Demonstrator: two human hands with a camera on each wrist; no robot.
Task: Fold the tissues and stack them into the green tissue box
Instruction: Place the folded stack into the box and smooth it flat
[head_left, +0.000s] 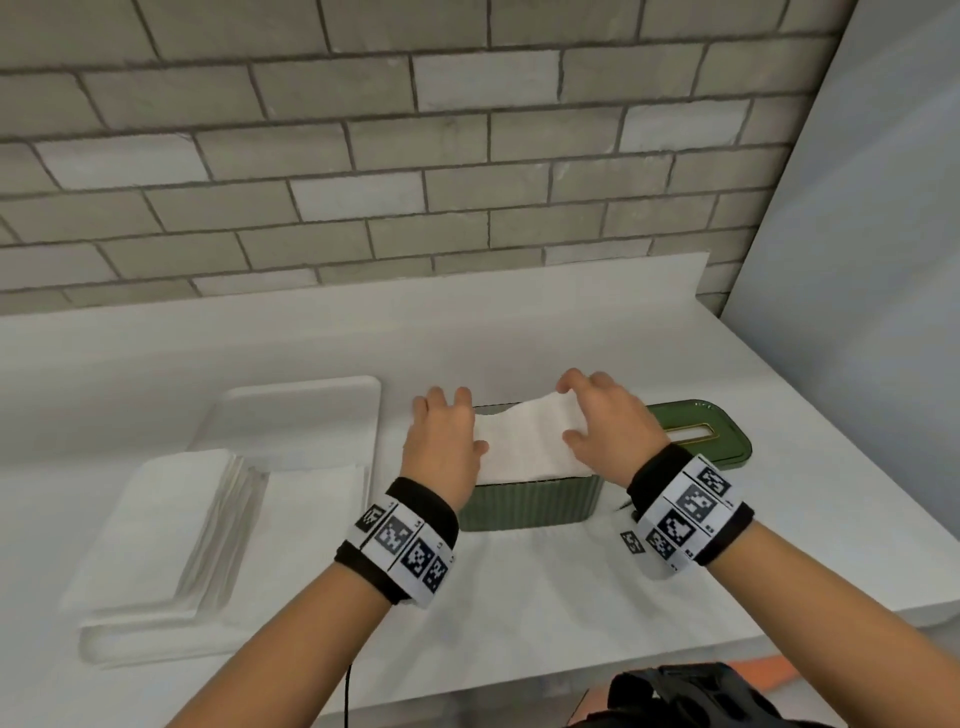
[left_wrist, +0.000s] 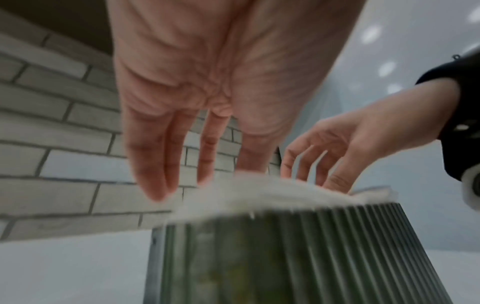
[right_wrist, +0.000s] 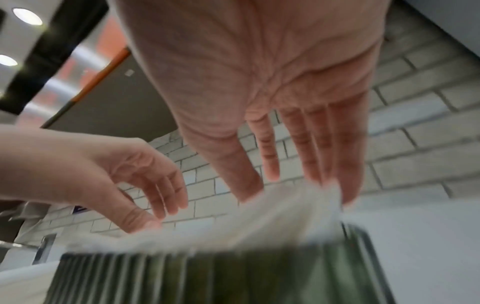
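Pressing a folded tissue (head_left: 524, 441) into the green tissue box (head_left: 535, 506), fingers (left_wrist: 153, 164) of both hands released; stack of tissues (head_left: 171, 525) left.

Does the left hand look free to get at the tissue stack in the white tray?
Probably yes: the left hand only rests open on the folded tissue, and nothing lies between it and the tissue stack.
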